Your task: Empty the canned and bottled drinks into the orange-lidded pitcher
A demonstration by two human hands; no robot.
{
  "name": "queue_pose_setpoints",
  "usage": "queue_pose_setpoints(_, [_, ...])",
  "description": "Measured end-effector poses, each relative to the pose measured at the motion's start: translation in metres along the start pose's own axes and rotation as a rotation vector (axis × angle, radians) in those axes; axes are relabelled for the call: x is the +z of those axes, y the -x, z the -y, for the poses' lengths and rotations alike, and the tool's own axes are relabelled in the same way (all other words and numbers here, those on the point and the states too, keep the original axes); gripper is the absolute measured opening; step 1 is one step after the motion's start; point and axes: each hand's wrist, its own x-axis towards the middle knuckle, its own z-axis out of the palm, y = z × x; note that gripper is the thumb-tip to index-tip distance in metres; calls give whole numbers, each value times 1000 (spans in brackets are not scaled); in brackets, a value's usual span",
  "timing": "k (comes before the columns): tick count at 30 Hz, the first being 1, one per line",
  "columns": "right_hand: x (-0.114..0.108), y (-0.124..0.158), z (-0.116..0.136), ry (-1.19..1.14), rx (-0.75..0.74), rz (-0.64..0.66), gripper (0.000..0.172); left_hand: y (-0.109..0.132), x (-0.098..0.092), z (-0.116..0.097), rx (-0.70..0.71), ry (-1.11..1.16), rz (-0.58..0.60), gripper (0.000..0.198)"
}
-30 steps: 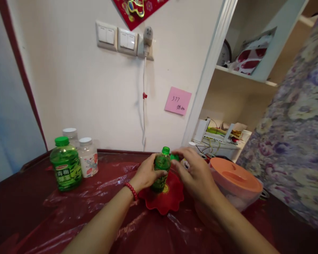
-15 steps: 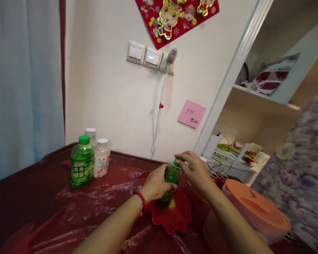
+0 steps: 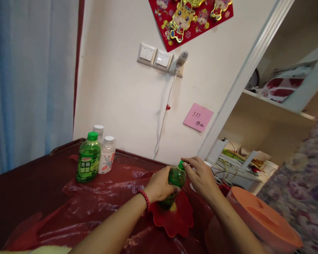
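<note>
A green bottle [image 3: 177, 178] stands slightly tilted over the red scalloped dish [image 3: 175, 222]. Wrapped around its body is my left hand [image 3: 160, 185], with a red bead bracelet at the wrist. My right hand [image 3: 201, 176] has its fingertips on the green cap [image 3: 181, 164], which sits on the bottle's neck. Farther left, a larger green bottle [image 3: 88, 158] with a green cap stands upright beside a white-capped jar [image 3: 107, 155]. Another white-capped jar [image 3: 98, 130] is partly hidden behind them.
Wrinkled red plastic film covers much of the dark red table [image 3: 21, 192]. An orange-lidded container [image 3: 265, 217] is at the right, near red cans [image 3: 224, 185]. Behind stand the wall and shelves with a white router [image 3: 231, 160]. A blue curtain [image 3: 31, 77] hangs at the left.
The whole view has shifted, with the wall and bottles appearing farther right. Both hands remain on the same bottle; the right fingers have changed their position slightly at the cap.
</note>
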Motion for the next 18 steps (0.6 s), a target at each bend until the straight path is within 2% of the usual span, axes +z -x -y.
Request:
queue_pose_setpoints(11, [3,-4,1,-36,-24,-35,32,2,0,-2,-7,-10,5,70])
queue_pose_setpoints(18, [12,4,-4,-82,21,-142,38,2,-1,-5,-16,-29,17,68])
